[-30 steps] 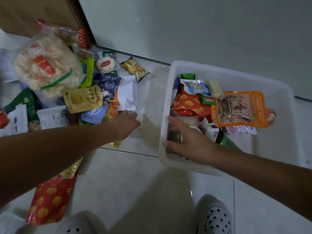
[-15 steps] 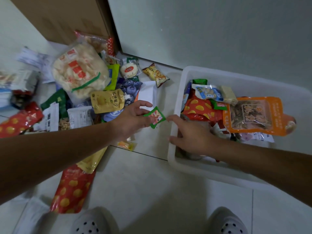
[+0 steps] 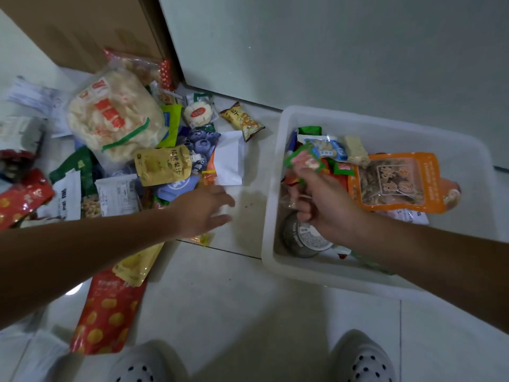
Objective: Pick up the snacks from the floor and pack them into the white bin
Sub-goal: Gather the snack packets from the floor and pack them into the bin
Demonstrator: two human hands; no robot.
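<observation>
- A small green-edged snack packet (image 3: 303, 161) is pinched at its lower edge by the right hand (image 3: 325, 205), whose fingers are curled round it. The packet is blurred, and it is held above the left part of the white bin (image 3: 271, 205).
- Inside the bin, an orange windowed pouch (image 3: 396, 180) is laid across the other packets. A grey round tin (image 3: 303, 238) is seen at the near left corner, partly hidden under the right hand.
- The left hand (image 3: 202, 210) is spread with its fingers relaxed and nothing is held in it. It is stretched over the floor (image 3: 220, 299) just left of the bin; whether the tiles are touched cannot be told.
- Just beyond the left hand, a white pouch (image 3: 230, 161) and a yellow spouted pouch (image 3: 162, 165) are found among the heap of snacks.
- A large bag of pale crackers (image 3: 113, 117) is piled on the far side of the heap, in front of a cardboard box (image 3: 82, 26).
- A red bag with yellow spots (image 3: 106, 312) is laid on the floor under the left forearm.
- Two white perforated shoes (image 3: 363, 362) are visible at the bottom edge.
</observation>
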